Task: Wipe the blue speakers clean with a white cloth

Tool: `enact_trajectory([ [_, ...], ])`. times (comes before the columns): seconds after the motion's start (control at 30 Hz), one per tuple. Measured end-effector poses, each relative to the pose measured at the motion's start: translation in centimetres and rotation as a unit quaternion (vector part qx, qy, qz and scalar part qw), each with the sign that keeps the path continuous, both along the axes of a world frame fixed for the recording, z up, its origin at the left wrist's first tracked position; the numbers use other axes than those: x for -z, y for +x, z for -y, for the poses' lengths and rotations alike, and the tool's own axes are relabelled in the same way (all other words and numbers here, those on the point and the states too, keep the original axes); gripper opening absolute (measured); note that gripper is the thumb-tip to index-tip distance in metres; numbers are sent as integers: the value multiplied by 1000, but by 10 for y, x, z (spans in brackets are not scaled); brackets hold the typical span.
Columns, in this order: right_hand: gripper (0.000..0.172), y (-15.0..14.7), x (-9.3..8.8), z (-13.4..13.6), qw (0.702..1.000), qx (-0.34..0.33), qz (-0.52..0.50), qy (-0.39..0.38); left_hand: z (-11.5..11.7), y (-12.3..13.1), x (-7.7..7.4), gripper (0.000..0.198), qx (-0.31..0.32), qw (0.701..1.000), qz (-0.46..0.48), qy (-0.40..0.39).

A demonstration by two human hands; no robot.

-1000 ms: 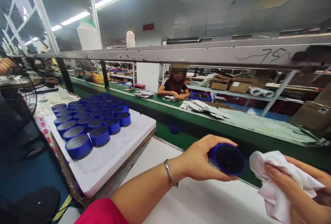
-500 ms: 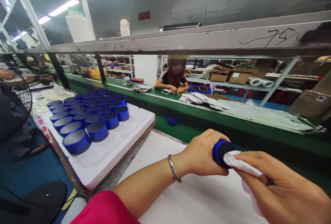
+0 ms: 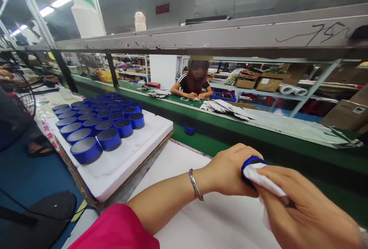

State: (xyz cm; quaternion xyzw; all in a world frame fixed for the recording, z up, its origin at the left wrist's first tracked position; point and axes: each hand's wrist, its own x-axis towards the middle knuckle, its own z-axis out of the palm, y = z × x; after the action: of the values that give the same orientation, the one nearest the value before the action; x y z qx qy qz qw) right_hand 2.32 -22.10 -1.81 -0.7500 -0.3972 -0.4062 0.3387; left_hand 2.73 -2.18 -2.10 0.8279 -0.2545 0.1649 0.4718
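My left hand, with a silver bracelet at its wrist, is wrapped round a blue cylinder over the white-covered table. In my right hand a folded white cloth is pinched, pressed against the dark top face of that cylinder. The cloth and fingers hide most of that face. Many similar blue cylinders with dark or grey tops stand in rows on a white foam board at the left. Another blue cylinder stands alone on the green belt.
Beyond the green belt, a person sits with both hands on a work surface beside stacked white sheets. A grey overhead shelf crosses the view, bearing white containers. A black round base stands on the floor at lower left.
The cloth in my right hand has moved left and up across the cylinder's face, covering more of it. My left hand and the cylinder appear slightly further right. The view has tilted a little.
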Motion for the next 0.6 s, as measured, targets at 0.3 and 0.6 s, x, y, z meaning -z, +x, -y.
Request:
enact_trajectory([
  [0.3, 19, 3, -2, 0, 1000, -18, -17, -2, 3, 3, 4, 63, 16, 1000, -21, -2],
  [0.6, 20, -3, -3, -7, 998, -39, 27, -32, 4, 5, 9, 60, 17, 1000, -12, -8],
])
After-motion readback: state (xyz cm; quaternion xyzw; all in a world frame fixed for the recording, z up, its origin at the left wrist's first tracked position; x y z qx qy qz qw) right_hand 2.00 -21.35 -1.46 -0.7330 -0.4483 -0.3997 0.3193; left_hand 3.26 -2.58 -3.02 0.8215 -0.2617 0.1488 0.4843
